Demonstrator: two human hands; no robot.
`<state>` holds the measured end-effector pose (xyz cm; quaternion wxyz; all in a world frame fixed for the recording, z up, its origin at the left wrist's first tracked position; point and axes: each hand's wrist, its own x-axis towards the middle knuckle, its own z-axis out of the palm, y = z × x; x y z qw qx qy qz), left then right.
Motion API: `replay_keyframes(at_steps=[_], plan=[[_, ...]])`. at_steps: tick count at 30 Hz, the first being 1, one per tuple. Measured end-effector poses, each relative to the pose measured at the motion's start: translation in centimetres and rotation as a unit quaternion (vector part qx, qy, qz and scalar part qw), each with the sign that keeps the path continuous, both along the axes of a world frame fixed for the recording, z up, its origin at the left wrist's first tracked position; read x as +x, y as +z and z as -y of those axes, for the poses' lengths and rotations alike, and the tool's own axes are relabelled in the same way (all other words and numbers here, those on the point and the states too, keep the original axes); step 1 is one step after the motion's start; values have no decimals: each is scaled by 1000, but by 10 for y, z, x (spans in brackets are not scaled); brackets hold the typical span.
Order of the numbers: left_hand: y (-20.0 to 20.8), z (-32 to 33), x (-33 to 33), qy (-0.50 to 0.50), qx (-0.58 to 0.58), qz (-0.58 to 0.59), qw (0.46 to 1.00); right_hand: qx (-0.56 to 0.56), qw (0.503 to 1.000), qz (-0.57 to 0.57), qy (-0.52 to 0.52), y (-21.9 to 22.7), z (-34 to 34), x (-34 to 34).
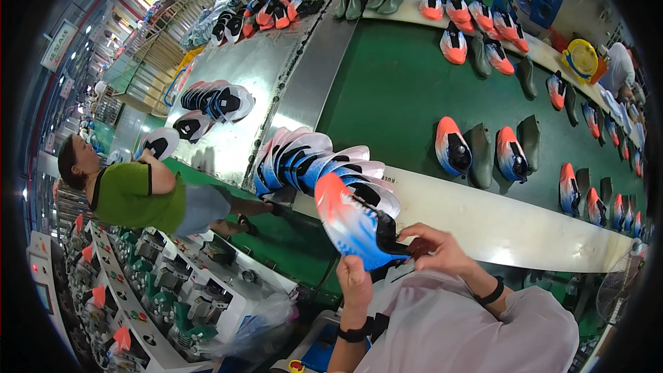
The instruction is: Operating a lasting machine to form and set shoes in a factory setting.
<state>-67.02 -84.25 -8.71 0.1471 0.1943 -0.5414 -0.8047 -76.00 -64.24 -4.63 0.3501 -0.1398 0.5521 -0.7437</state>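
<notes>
My left hand (pixel 356 283) grips a shoe upper (pixel 356 224) from below at its blue side, thumb up against it. The upper fades from coral orange through white to blue, with a black opening. At the upper's dark heel end, the thumb and fingers of my right hand (pixel 442 254) are closed on the edge; a small dark brown patch shows by the fingertips, too small to name. Right behind the held upper lies a fanned stack of white, blue and black shoe uppers (pixel 293 159), partly hidden by it.
Past a cream ledge (pixel 483 224), a green conveyor belt (pixel 387 97) carries coral-and-blue uppers beside grey-green shoe lasts (pixel 479 155). More uppers (pixel 224 101) lie on the metal table (pixel 276 48). A person in green (pixel 141 190) stands left, near machines (pixel 186 290); another person stands across the belt.
</notes>
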Motion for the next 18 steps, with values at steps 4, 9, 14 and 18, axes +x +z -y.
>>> replay_keyframes(at_steps=[4,9,14,18], plan=[[4,-9,-21,-28,-24,33,999,151,956,-247,-55,3,20,-6],[20,-12,-45,-197,-72,126,970,137,944,-266,-139,-14,10,-18],[12,-23,-69,-340,-240,164,894,233,891,-326,-214,-35,-25,-23],[1,-18,-71,-437,-241,228,836,348,816,-425,-179,-69,-63,-27]])
